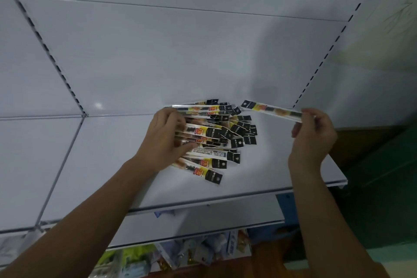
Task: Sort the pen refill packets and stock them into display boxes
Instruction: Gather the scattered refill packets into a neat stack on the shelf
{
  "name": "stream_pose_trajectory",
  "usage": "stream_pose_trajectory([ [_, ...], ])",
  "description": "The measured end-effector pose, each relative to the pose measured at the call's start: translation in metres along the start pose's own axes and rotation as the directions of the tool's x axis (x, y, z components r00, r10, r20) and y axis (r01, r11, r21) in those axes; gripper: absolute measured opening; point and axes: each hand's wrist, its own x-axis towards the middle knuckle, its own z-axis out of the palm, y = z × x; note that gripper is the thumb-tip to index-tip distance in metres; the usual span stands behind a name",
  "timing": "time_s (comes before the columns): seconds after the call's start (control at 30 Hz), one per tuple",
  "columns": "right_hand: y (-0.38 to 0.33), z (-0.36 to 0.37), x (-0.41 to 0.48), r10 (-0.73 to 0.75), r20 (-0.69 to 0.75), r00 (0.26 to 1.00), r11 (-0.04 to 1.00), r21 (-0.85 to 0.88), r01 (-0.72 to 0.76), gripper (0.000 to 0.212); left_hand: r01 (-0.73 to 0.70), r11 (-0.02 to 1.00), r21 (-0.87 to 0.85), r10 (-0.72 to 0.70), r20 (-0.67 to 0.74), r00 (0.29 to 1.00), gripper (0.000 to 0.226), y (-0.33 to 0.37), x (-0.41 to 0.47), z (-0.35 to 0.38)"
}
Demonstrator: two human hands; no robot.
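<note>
At the bottom of the frame, a lower shelf holds blurred colourful goods (180,253), too unclear to name. Above them two bare forearms reach up over a white shelf (101,153). At centre frame the left hand (164,140) lies on the left ends of a fanned pile of pen refill packets (216,133), its fingers curled over several of them and the thumb tucked against their lower edge. The packets' black header ends spread toward the right. At centre right the right hand (312,140) pinches the right end of a single packet (270,110) between thumb and fingertips. That packet is raised off the shelf, just right of the pile, with its black end pointing left. Behind stands a pale back panel (158,52), with a slotted upright (327,52) at upper right.
</note>
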Motion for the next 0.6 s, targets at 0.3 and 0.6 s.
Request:
stream_pose_trajectory([
  [0.3,0.024,0.069,-0.028,0.158,0.52,0.84,0.956,-0.294,0.002,0.02,0.07,0.995,-0.073,-0.071,-0.013,0.997,0.11,0.004,0.009,0.008],
  [0.6,0.003,0.046,-0.106,-0.013,0.941,0.338,0.716,-0.227,0.66,0.033,0.008,0.996,0.086,-0.016,0.089,0.996,0.068,0.002,0.003,0.013],
])
